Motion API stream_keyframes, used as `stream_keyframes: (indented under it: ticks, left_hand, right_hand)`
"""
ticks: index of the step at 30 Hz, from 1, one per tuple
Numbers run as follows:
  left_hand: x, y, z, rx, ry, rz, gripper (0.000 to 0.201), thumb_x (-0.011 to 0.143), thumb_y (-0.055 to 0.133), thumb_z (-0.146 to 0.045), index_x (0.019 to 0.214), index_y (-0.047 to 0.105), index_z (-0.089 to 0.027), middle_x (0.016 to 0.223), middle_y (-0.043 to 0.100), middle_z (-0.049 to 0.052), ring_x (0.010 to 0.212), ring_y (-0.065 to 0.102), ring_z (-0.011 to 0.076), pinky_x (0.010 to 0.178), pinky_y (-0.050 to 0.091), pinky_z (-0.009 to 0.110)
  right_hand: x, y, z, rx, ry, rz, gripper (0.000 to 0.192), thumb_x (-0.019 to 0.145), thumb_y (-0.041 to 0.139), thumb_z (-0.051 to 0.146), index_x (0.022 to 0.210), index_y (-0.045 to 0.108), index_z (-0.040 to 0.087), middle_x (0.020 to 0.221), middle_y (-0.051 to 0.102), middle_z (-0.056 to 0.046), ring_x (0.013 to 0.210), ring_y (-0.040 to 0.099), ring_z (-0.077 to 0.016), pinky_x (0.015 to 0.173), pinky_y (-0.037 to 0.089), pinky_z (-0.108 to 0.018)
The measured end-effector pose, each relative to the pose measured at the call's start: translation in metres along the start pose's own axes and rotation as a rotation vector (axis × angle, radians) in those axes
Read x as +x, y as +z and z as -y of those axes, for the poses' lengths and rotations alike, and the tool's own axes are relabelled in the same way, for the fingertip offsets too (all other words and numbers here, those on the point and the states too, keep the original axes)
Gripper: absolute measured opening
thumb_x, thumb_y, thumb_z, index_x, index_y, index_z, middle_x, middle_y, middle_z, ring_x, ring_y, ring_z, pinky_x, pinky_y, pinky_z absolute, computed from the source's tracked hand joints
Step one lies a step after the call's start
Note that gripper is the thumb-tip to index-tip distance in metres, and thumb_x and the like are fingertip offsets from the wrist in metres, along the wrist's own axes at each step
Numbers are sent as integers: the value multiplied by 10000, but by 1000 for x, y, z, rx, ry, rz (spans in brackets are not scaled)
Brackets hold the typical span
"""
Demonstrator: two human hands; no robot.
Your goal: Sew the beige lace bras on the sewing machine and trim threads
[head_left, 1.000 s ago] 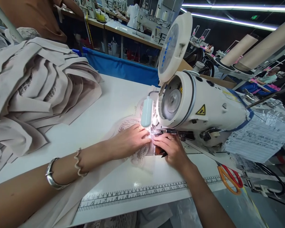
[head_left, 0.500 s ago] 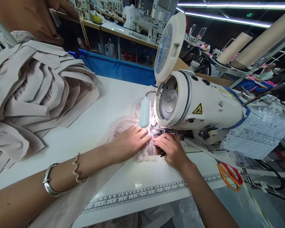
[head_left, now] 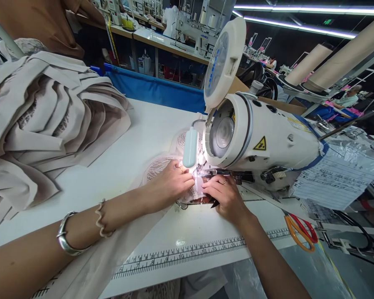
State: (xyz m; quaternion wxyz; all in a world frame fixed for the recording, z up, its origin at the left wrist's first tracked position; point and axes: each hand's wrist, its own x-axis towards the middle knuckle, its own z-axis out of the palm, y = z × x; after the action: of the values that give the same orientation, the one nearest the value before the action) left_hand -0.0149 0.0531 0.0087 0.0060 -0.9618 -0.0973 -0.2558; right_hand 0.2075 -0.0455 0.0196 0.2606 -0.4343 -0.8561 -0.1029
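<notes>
A silver bangle [head_left: 61, 238] and wavy beige band [head_left: 99, 220] circle the left forearm [head_left: 84, 228], and the fingers [head_left: 212, 192] bear thin rings [head_left: 225, 181].

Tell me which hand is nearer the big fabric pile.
Left. The left hand is on the lace, right of the fabric pile; the right hand is farther right, by the sewing machine.

White counter [head_left: 149, 137] with a printed ruler scale [head_left: 190, 251] along its near edge. A heap of pale fabric pieces [head_left: 45, 141] covers its left part; lace-trimmed cloth [head_left: 157, 166] lies between heap and sewing machine [head_left: 277, 133] at right.
</notes>
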Motion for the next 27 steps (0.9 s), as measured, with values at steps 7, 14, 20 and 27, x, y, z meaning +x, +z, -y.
stream_keyframes:
  ticks: [7, 14, 20, 27]
  left_hand:
    - [6, -6, -20, -19, 67, 71, 311, 943, 351, 25, 996, 616, -129, 906, 647, 65, 812, 529, 203, 769, 365, 363]
    - [0, 5, -18, -51, 41, 51, 439, 811, 403, 75, 1151, 607, -115, 926, 642, 69, 814, 537, 210, 848, 369, 392]
    - [-1, 7, -7, -91, -22, 23, 394, 882, 388, 53, 1154, 597, -141, 988, 667, 79, 856, 562, 204, 892, 357, 378]
    - [-3, 7, -3, -138, -86, 57, 351, 996, 317, -22, 1175, 579, -173, 1093, 667, 94, 957, 581, 209, 916, 381, 379]
  right_hand:
    - [0, 0, 0, -14, 27, 6, 262, 907, 504, 5, 963, 681, 190, 926, 782, -28, 908, 662, -195, 824, 464, -350]
    - [-2, 0, -2, -1, 27, 5, 265, 885, 516, -14, 939, 675, 192, 959, 780, -32, 918, 664, -203, 821, 469, -340]
    - [0, -1, -1, 4, 30, -10, 375, 820, 435, -73, 920, 676, 196, 984, 779, -37, 951, 659, -198, 809, 479, -324]
    - [0, -2, -2, 0, 61, 3, 421, 796, 402, -78, 950, 689, 190, 1015, 773, -53, 978, 658, -212, 825, 501, -339]
